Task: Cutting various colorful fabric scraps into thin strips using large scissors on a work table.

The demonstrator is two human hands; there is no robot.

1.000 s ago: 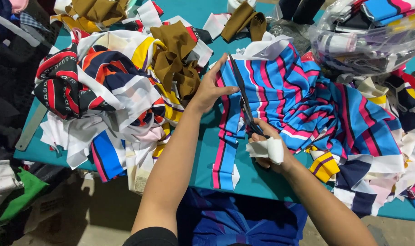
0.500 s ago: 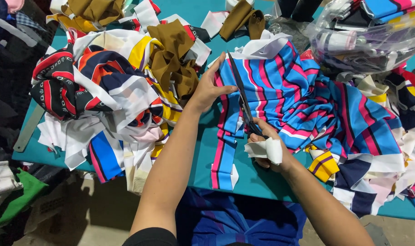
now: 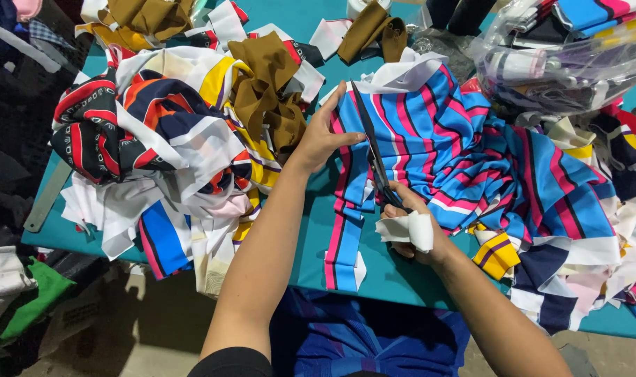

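My right hand (image 3: 412, 227) grips a pair of black scissors (image 3: 374, 157), a white cloth wrapped round its handle. The blades point away from me and lie along a blue fabric with pink, black and white stripes (image 3: 464, 153) spread on the teal table (image 3: 311, 258). My left hand (image 3: 325, 132) presses flat on the left edge of that fabric, just left of the blades. A narrow striped strip (image 3: 346, 230) hangs toward me below the scissors.
A heap of patterned scraps in black, red, white, yellow and brown (image 3: 171, 132) fills the table's left. More striped scraps (image 3: 597, 251) lie at the right. A clear plastic bag of fabrics (image 3: 562, 49) sits at the back right. Cloth piles (image 3: 17, 293) lie on the floor at left.
The scissors' blades have advanced farther up the striped fabric. My left hand has stayed pressed on the cloth beside them.
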